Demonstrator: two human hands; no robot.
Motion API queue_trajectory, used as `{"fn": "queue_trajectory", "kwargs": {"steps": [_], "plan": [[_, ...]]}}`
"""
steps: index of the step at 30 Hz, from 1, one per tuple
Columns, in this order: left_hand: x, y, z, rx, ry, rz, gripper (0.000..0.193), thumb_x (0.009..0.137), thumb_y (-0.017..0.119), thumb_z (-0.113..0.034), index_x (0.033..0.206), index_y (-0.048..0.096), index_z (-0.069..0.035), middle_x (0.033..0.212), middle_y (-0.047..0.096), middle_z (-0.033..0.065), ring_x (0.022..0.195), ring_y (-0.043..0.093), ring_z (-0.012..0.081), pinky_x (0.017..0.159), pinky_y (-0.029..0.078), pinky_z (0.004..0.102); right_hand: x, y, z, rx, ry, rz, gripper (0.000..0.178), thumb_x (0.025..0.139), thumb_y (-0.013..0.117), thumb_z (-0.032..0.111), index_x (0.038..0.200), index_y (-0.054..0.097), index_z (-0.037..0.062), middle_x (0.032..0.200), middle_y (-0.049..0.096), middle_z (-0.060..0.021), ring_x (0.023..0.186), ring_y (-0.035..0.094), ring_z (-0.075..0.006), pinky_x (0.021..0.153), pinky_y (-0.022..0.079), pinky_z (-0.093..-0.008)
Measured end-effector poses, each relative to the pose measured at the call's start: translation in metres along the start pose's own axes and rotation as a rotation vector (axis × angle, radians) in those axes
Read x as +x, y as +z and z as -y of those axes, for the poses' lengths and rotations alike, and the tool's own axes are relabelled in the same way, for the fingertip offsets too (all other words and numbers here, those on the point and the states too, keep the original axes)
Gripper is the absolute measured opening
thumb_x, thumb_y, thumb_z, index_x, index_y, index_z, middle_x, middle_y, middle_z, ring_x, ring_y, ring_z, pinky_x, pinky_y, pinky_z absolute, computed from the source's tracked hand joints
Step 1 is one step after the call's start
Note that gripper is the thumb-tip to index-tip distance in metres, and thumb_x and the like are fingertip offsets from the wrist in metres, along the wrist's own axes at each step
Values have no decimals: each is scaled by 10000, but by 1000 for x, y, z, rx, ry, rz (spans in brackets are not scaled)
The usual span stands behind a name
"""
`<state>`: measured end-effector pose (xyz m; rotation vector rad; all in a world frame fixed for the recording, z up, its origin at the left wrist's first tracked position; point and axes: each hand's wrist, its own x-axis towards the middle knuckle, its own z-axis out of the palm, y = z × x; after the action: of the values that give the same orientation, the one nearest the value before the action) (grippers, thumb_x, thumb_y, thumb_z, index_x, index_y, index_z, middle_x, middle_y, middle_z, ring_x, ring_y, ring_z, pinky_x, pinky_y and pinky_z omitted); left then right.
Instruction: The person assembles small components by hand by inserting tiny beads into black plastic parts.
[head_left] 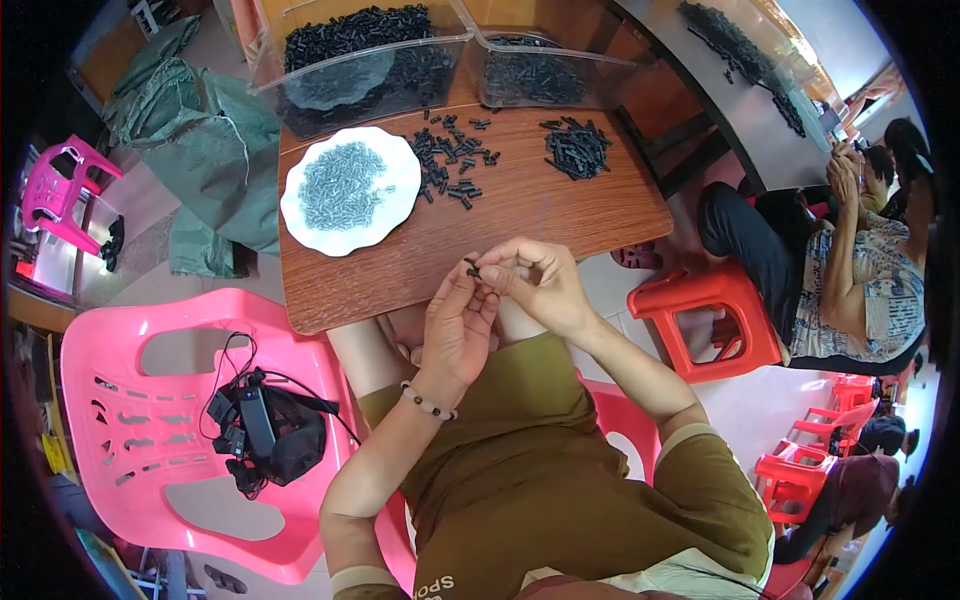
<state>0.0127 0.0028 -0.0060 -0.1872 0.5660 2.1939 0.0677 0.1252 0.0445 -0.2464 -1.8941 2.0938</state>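
Observation:
Over the near edge of the wooden table [520, 215], my left hand [458, 325] and my right hand [535, 285] meet with their fingertips pinched together. Between them is a small black plastic piece [473, 270], mostly covered by the fingers. A white scalloped plate [310, 235] at the left of the table holds a heap of small clear pieces [345, 185]. Loose black pieces [455, 155] lie scattered to the right of the plate. Farther right, more black pieces are gathered in a pile [577, 148].
Two clear bins, one large [360, 75] and one smaller [545, 75], stand at the far edge with black pieces inside. A pink chair [130, 330] at my left bears black cables and a device [258, 420]. A red stool [705, 320] and a seated person [860, 290] are at the right.

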Motion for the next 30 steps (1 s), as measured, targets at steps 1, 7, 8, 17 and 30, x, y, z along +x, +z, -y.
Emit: {"fn": "queue_trajectory", "kwargs": {"steps": [1, 7, 8, 17, 30], "plan": [[-1, 0, 0, -4, 12, -15, 259, 910, 609, -155, 1151, 588, -62, 943, 630, -4, 826, 581, 79, 767, 497, 213, 0, 2, 3, -305, -154, -12, 121, 823, 687, 60, 938, 676, 23, 834, 690, -39, 710, 589, -118, 661, 467, -252], [-7, 11, -5, -40, -10, -136, 247, 926, 582, -165, 1149, 587, -57, 965, 624, 4, 830, 580, 83, 769, 502, 228, -2, 6, 6, -787, -548, 26, 220, 696, 730, 13, 908, 692, 55, 825, 671, -78, 720, 574, -231, 664, 464, -320], [-9, 11, -6, -51, -39, -127, 251, 930, 577, -173, 1151, 585, -55, 973, 622, 8, 828, 579, 83, 768, 503, 230, -2, 7, 6, -870, -642, 61, 237, 679, 728, 3, 907, 691, 54, 823, 666, -79, 717, 568, -244, 660, 465, -322], [-5, 7, -2, 27, 11, -97, 265, 923, 593, -182, 1156, 580, -58, 953, 624, 7, 822, 575, 77, 749, 487, 231, 0, -1, 11, -797, -537, 94, 251, 679, 725, -7, 923, 686, 39, 812, 665, -70, 726, 569, -232, 664, 456, -327], [-3, 8, -9, 44, -92, 94, 278, 894, 637, -231, 1128, 610, -84, 867, 632, -29, 796, 554, 69, 741, 467, 241, -9, -16, 9, 102, 74, 55, 111, 824, 700, 31, 921, 654, 4, 847, 643, -25, 779, 597, -68, 700, 487, -218]]}}
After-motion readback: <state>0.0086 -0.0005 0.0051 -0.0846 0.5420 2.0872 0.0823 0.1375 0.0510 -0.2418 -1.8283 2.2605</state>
